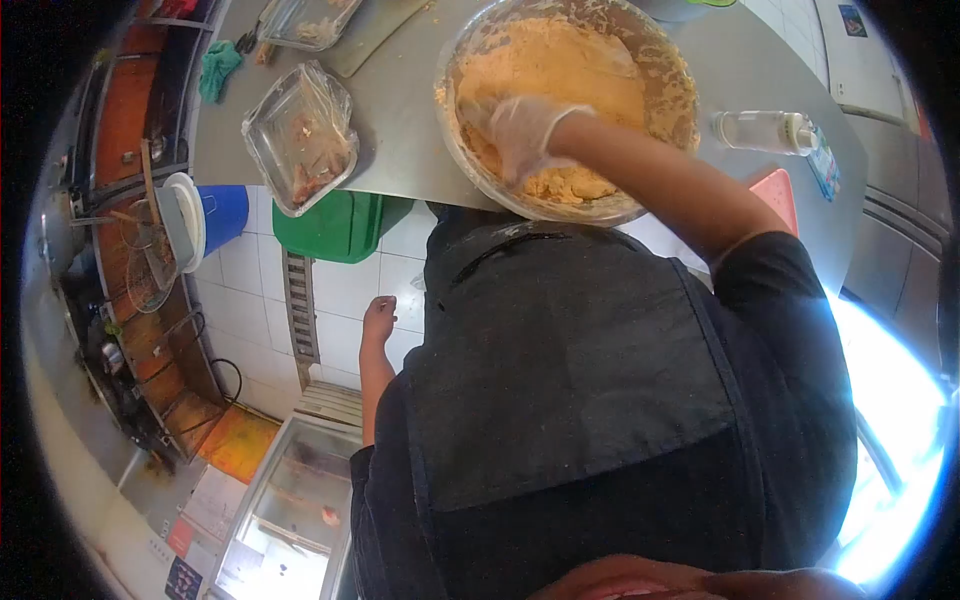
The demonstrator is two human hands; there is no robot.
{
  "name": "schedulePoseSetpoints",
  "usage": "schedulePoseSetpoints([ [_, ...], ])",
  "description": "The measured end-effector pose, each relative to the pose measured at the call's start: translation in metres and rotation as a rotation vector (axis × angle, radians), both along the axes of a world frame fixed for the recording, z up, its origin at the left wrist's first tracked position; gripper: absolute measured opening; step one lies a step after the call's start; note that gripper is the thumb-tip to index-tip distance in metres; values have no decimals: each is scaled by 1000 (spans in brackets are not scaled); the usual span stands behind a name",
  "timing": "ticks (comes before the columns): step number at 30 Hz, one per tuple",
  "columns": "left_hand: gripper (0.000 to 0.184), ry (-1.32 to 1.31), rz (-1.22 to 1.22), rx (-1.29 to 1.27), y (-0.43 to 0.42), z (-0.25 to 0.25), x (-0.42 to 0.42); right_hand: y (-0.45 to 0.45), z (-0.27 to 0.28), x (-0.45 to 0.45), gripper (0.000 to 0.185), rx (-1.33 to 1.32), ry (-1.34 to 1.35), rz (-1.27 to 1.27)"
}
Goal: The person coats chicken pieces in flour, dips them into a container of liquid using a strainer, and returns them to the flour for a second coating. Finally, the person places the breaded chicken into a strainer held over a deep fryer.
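Observation:
A large metal bowl (682, 115) holds a mass of orange-yellow dough (560, 60), smooth on top and crumbly near the front rim. My right hand (525, 128), in a clear plastic glove, is inside the bowl at the dough's left side. Motion smears its fingers, so their grip is unclear. My left hand (380, 318) is bare and hangs low beside my body, away from the table. Its fingers look curled in, and nothing shows in them.
On the steel table (400, 130) stand a plastic-lined tray (300, 140) with food scraps, another tray (310, 22), a green cloth (218, 70) and a clear bottle (765, 131). Below are a green bin (330, 228) and a blue bucket (225, 215).

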State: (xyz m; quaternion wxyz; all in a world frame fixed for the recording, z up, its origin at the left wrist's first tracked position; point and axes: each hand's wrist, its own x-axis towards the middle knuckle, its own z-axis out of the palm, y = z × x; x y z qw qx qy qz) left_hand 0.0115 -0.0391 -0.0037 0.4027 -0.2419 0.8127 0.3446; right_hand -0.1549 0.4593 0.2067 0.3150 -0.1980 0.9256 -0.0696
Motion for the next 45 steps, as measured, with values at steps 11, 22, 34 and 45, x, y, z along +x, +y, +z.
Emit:
schedulePoseSetpoints([
  [11, 31, -37, 35, -11, -30, -22, 57, 44, -26, -34, 57, -267, -218, -520],
  [22, 31, -77, 32, 89, -57, -40, 85, 33, -33, -46, 58, -157, 79, -374],
  [34, 39, 105, 174, 29, 10, 39, 13, 64, 35, 4, 69, 79, -173, -256],
  [45, 47, -48, 374, 195, 45, 35, -7, 95, -57, 66, 79, -436, -231, -938],
])
